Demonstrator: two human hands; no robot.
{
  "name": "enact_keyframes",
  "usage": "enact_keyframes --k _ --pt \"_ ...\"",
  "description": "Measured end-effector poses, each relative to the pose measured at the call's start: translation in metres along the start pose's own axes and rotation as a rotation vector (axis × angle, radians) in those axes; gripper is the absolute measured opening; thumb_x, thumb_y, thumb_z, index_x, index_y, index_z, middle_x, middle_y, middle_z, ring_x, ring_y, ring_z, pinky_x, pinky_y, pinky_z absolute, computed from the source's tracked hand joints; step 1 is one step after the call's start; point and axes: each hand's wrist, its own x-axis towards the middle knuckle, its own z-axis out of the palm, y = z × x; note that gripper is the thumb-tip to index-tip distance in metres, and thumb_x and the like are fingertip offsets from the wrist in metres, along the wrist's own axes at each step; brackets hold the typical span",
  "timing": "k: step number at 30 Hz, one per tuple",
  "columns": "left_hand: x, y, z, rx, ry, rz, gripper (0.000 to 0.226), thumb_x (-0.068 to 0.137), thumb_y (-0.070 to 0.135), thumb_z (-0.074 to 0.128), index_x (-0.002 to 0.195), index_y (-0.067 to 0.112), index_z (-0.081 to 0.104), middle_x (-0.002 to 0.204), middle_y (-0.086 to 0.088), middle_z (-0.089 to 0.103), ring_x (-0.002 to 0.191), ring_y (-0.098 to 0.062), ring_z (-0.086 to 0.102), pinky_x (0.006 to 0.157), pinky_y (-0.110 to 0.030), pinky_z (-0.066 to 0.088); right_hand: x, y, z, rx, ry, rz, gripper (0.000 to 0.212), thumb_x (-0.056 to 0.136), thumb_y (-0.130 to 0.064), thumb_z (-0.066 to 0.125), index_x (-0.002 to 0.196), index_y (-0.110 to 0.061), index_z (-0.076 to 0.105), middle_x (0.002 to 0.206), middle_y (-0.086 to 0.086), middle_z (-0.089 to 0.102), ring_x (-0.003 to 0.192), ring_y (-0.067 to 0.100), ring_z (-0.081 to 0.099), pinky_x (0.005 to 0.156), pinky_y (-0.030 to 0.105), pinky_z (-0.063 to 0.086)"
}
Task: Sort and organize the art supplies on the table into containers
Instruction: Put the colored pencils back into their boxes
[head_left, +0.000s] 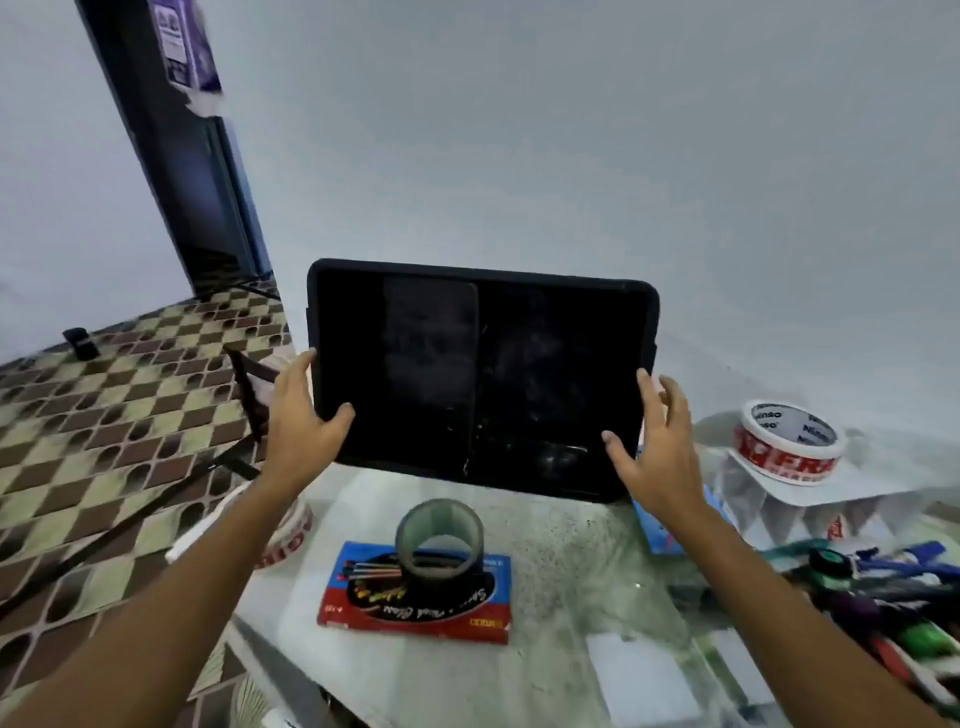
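A black tablet in a dark case (483, 379) stands tilted against the wall at the back of the glass table (571, 561). My left hand (306, 415) grips its left edge, thumb on the front. My right hand (654, 447) sits at its right edge with spread fingers, thumb touching the screen. In front lies a red and blue marker box (363, 608) with a grey tape roll (440, 540) standing on it. Several markers and pens (893, 597) are heaped at the right.
A white and red tape roll (789, 441) sits on a white sheet at the right. Another tape roll (291, 530) lies by my left forearm. A blue item (660, 525) shows under my right wrist. A chair (249, 384) and tiled floor are left of the table.
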Motion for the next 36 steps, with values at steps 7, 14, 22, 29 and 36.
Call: enact_keyframes --k 7,14,22,29,36 --pt "0.038 -0.049 0.017 0.012 -0.256 0.009 0.109 0.082 0.025 0.074 0.154 0.013 -0.007 0.158 -0.015 0.008 0.143 -0.033 0.014 0.115 -0.043 0.02 0.006 -0.024 0.037 -0.096 -0.017 0.271 0.101 0.087 -0.043 0.065 0.153 -0.023 -0.01 0.159 0.013 0.011 0.139 0.036 0.031 0.099 0.049 0.043" --pt "0.067 -0.069 0.022 -0.031 -0.404 0.087 0.114 0.081 0.018 0.075 0.153 0.019 -0.014 0.137 -0.021 0.032 0.113 -0.034 0.045 0.093 -0.037 0.038 0.019 -0.041 0.042 -0.239 -0.042 0.377 0.103 0.088 -0.04 0.065 0.153 -0.022 -0.012 0.138 0.026 0.034 0.095 0.046 0.058 0.078 0.046 0.049" --pt "0.101 -0.082 0.039 -0.037 -0.365 0.049 0.091 0.084 0.035 0.072 0.154 0.018 0.016 0.123 -0.017 0.049 0.111 -0.034 0.052 0.093 -0.041 0.043 0.019 -0.056 0.042 -0.341 -0.03 0.482 0.084 0.092 -0.047 0.056 0.155 -0.02 0.007 0.126 0.028 0.046 0.104 0.046 0.054 0.084 0.048 0.045" --pt "0.13 -0.086 0.05 -0.008 -0.563 0.035 0.073 0.068 0.06 0.054 0.132 0.026 0.041 0.103 -0.005 0.062 0.091 -0.026 0.056 0.08 -0.039 0.047 0.023 -0.049 0.044 -0.346 -0.168 0.623 0.084 0.09 -0.058 0.05 0.153 -0.018 0.013 0.126 0.03 0.051 0.116 0.045 0.05 0.095 0.048 0.043" --pt "0.146 -0.086 0.07 0.055 -0.747 -0.018 0.067 0.077 0.056 0.063 0.135 0.025 0.047 0.119 -0.006 0.063 0.104 -0.029 0.058 0.085 -0.037 0.045 0.028 -0.047 0.046 -0.343 -0.291 0.711 0.081 0.091 -0.059 0.049 0.149 -0.008 0.027 0.129 0.027 0.055 0.121 0.041 0.051 0.094 0.044 0.043"
